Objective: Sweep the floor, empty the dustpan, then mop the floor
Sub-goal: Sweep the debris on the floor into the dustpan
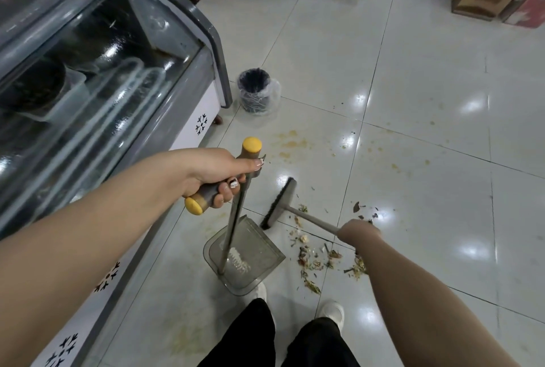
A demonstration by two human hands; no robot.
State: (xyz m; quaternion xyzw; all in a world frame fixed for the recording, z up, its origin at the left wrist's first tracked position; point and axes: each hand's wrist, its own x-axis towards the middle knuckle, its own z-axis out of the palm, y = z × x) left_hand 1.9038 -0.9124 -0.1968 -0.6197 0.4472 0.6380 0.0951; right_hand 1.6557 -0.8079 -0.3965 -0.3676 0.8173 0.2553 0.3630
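1. Left hand (218, 172) is curled round the yellow-capped handle of the dustpan (259, 251); right hand (358, 234) grips the broom (312, 218) low on its shaft.
2. Floor (413, 101) is tiled and stained, with a freezer (88, 86) along its left.
3. Bin (255, 91), lined, stands near the freezer's corner.
4. Dustpan rests on the floor, the broom's head just beyond it.
5. Debris (312, 260) lies scattered to the pan's right.

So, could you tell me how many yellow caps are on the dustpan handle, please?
2. One yellow cap tops the handle beyond the left hand; the other sits at the handle's near end, closest to the camera.
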